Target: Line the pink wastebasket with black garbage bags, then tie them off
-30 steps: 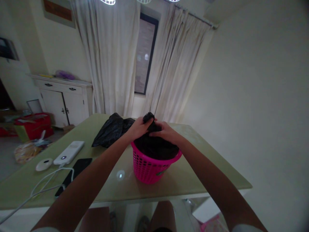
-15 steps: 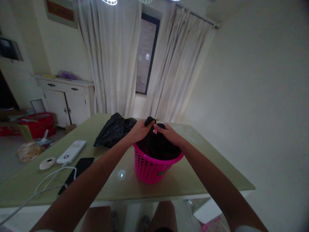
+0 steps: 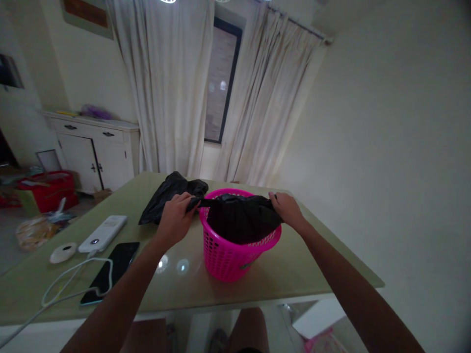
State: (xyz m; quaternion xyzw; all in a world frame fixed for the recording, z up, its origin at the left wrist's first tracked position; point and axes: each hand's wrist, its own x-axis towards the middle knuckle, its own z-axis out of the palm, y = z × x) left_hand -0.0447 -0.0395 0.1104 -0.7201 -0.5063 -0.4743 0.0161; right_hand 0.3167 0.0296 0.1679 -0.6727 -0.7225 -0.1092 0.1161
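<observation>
A bright pink perforated plastic basket [image 3: 228, 260] stands upright on the pale green table [image 3: 294, 274]. Inside its mouth hangs a black plastic bag [image 3: 243, 220], pulled sideways between both hands. My left hand [image 3: 177, 215] grips one edge of the bag, just outside the basket's left rim. At the right rim, my right hand [image 3: 287, 210] pinches the opposite edge. The stretched bag hides the basket's bottom. Behind my left hand lies another crumpled black plastic bag [image 3: 165, 196].
On the table's left are a white power bank [image 3: 104, 233], a black phone [image 3: 114, 269], a small round white device [image 3: 63, 252] and a white cable [image 3: 49, 289]. A white cabinet [image 3: 79, 152] stands beyond, with a red bag [image 3: 49, 191] on the floor.
My hands have spread apart, left and right, from close together above the basket. The black bag between them is now stretched wide, and the basket's back rim shows.
</observation>
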